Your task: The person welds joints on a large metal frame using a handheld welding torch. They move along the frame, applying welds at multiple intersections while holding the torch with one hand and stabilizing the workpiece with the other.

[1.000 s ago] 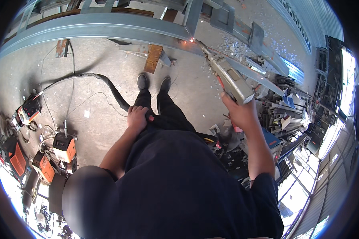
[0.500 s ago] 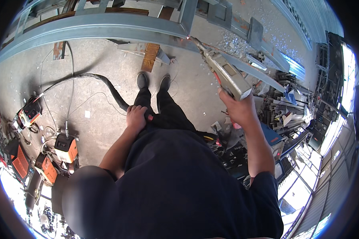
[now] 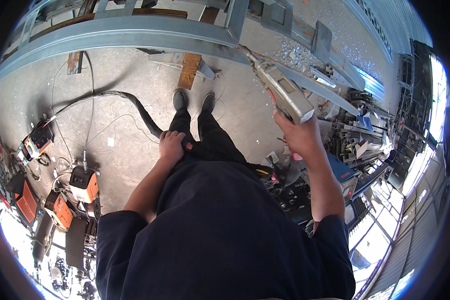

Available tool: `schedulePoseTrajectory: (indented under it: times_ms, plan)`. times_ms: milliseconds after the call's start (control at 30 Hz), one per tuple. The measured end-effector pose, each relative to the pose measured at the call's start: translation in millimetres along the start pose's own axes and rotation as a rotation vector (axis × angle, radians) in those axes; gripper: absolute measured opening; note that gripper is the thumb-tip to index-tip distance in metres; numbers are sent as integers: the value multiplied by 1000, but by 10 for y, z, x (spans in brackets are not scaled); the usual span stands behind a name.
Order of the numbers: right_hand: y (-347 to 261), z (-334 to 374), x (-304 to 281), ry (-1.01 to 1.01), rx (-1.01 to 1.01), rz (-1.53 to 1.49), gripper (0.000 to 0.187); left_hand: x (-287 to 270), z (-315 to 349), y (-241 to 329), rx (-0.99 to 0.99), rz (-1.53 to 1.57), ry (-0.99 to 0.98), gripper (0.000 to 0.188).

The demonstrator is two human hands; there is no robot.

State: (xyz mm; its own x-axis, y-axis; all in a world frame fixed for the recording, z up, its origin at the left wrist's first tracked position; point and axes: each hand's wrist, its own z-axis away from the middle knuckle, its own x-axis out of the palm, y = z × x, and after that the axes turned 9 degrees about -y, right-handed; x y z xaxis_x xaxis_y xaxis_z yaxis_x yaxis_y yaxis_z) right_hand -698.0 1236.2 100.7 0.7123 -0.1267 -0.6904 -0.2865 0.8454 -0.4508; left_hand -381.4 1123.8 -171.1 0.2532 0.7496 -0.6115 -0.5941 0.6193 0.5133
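My right hand (image 3: 301,136) is closed around the rear of a grey, boxy welding gun (image 3: 286,90), raised ahead of me on the right. Its narrow nozzle points up and left. The tip meets, or nearly meets, a corner joint of the galvanized steel frame (image 3: 135,31); a faint pinkish spot shows there. Low on my thigh lies my left hand (image 3: 171,145), fingers spread over dark cloth. A thick black cable (image 3: 142,114) runs up to that hand and seems to pass under it; the contact is hidden.
Orange-and-black machines (image 3: 84,185) with cords stand on the floor at left. A rusty brown steel piece (image 3: 189,71) lies ahead of my shoes (image 3: 208,102). Metal offcuts (image 3: 357,132) are heaped at right, near a blue box (image 3: 341,169). Pale debris (image 3: 292,54) is scattered beyond the frame.
The bright point at the nozzle tip has dimmed to a faint spot. Both hands and the welding gun hold nearly the same places. A blurred round shape by my left shoulder is gone.
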Motion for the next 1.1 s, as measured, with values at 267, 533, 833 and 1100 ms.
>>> schedulePoseTrajectory:
  times_ms: [267, 533, 833, 1100]
  plan:
    - [-3, -17, 11, -6, -40, -62, 54, 2, -7, -32, -2, -21, -7, 23]
    - [42, -25, 21, -13, -48, 22, 53, -9, -18, -35, 5, -14, 4, 23]
    - [-30, -11, 6, -4, -7, -32, 61, -56, -19, 3, -16, -25, -17, 24]
    - [2, -6, 9, -6, -27, -97, 60, -48, -21, -5, -5, -13, -20, 26]
